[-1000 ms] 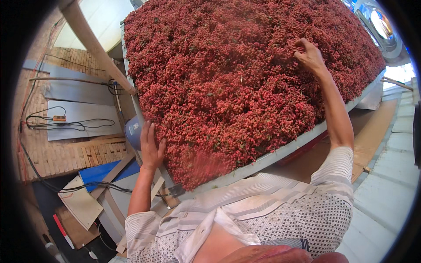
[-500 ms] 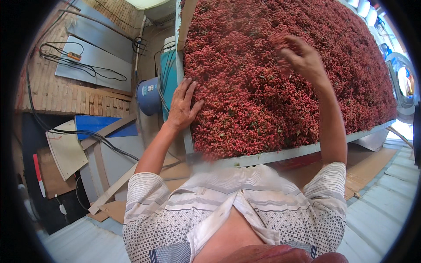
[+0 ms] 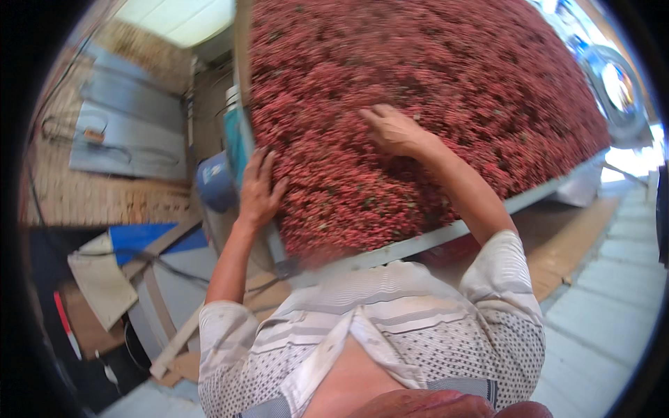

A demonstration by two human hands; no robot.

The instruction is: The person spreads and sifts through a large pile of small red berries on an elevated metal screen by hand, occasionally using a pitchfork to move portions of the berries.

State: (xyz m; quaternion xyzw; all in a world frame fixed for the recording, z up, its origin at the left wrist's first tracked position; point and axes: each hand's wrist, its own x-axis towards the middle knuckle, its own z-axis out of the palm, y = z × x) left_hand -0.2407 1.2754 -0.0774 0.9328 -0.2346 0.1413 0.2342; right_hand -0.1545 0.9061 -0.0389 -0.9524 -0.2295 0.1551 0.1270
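Note:
A deep bed of small red berries (image 3: pixel 348 202), in look like fresh Sichuan peppercorns with bits of green leaf, fills a large pale-rimmed tray (image 3: pixel 390 252). My left hand (image 3: pixel 259 195) rests on the tray's left rim, fingers spread, their tips at the edge of the berries. Further in, my right hand (image 3: pixel 398 132) lies low on the berries, palm down. Two of its fingers stretch out to the left; the others are hidden under the hand. Motion blurs it slightly, and I see nothing held in it.
Left of the tray stand a blue bucket (image 3: pixel 216 182) and a teal box (image 3: pixel 235 143). Boards and wooden strips (image 3: pixel 174 348) lean at the lower left, near a dark cable. A round silver machine part (image 3: pixel 617 90) is at the far right. Cardboard (image 3: pixel 536 268) lies below the tray's front edge.
My right hand, raised with a clump of red peppercorns, has come down leftward onto the bed; the clump no longer shows. My left hand stays on the rim. The whole view has shifted.

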